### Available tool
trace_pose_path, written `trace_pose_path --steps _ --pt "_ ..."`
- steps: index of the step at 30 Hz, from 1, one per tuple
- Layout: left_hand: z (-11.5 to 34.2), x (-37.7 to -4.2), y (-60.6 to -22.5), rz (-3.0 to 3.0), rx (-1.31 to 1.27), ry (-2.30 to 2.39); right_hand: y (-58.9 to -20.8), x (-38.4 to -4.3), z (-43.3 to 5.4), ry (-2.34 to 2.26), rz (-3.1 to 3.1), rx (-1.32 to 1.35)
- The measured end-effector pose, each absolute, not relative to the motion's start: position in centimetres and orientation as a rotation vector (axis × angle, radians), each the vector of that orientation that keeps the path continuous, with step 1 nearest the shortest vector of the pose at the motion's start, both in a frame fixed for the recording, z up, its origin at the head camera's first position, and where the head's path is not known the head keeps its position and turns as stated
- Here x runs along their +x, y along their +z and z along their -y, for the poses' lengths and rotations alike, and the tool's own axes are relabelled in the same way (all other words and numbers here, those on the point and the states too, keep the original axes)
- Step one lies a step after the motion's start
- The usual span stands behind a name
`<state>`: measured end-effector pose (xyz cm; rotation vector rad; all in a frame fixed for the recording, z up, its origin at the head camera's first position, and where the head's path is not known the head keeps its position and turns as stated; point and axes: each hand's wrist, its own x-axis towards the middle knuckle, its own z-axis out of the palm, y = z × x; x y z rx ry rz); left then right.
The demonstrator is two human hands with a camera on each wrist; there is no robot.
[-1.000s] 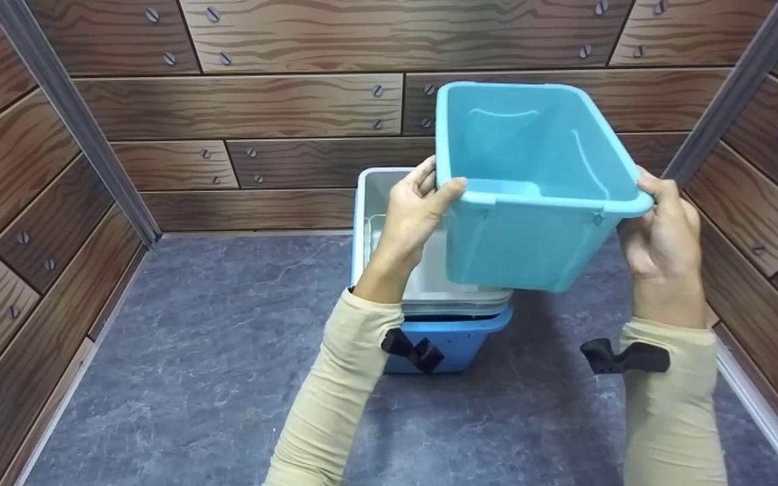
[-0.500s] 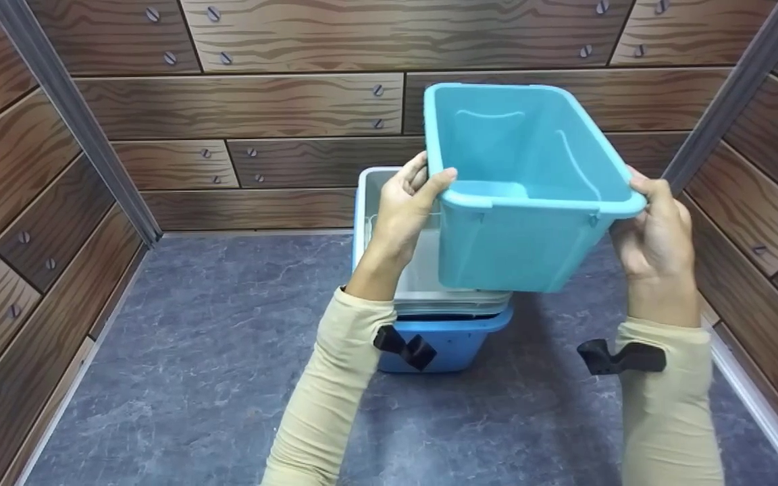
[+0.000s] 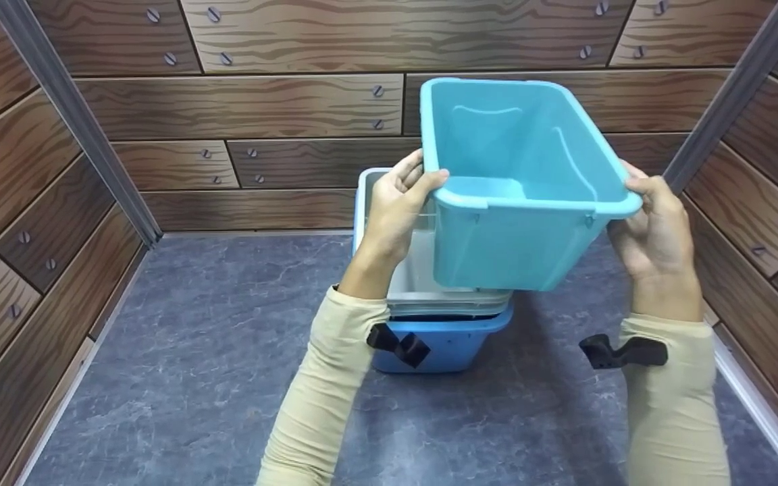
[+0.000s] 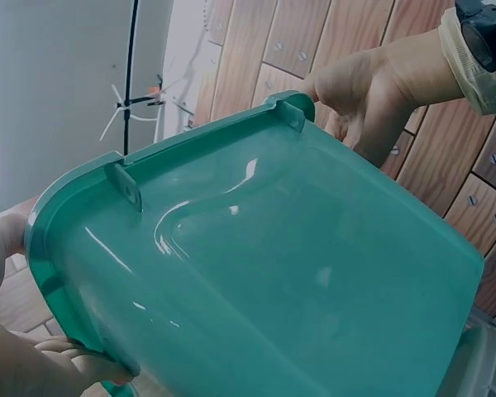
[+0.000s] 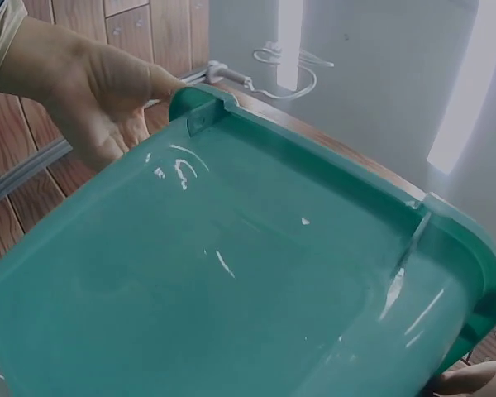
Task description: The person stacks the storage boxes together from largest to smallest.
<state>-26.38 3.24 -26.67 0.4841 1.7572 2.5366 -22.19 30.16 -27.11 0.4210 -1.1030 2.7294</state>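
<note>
A turquoise plastic storage bin [image 3: 510, 243], open at the top, is held up between both hands, its mouth tipped toward the head camera. My left hand [image 3: 392, 209] grips the rim at the near left corner, thumb over the edge and fingers underneath. At the near right corner my right hand [image 3: 659, 229] grips the same rim, thumb on top. Below and behind it, a pale grey bin [image 3: 412, 270] sits nested in a blue bin [image 3: 433, 344] on the floor. The turquoise bin hides much of the grey one. Both wrist views show its outer near wall [image 4: 289, 248].
Wood-plank-patterned panels [image 3: 261, 108] stand at the back and both sides, joined by grey metal corner posts [image 3: 71, 121]. The dark marbled floor [image 3: 213, 351] extends around the stacked bins. Bright tube lights [image 5: 471, 83] show overhead in the right wrist view.
Both hands have carried the turquoise bin a little to the left, and it sits slightly higher in the head view. The grips are the same, and the stacked bins have stayed put.
</note>
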Motion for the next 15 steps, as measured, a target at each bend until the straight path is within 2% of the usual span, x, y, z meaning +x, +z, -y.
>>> trace_pose_path --steps 9,15 --pt "-2.54 -26.38 -26.53 -1.732 0.484 2.575 -26.99 -22.32 -29.7 2.606 1.333 0.545" --pt "-2.38 -26.34 -26.43 -1.743 0.466 2.576 -26.97 -22.46 -29.61 2.602 1.342 0.519"
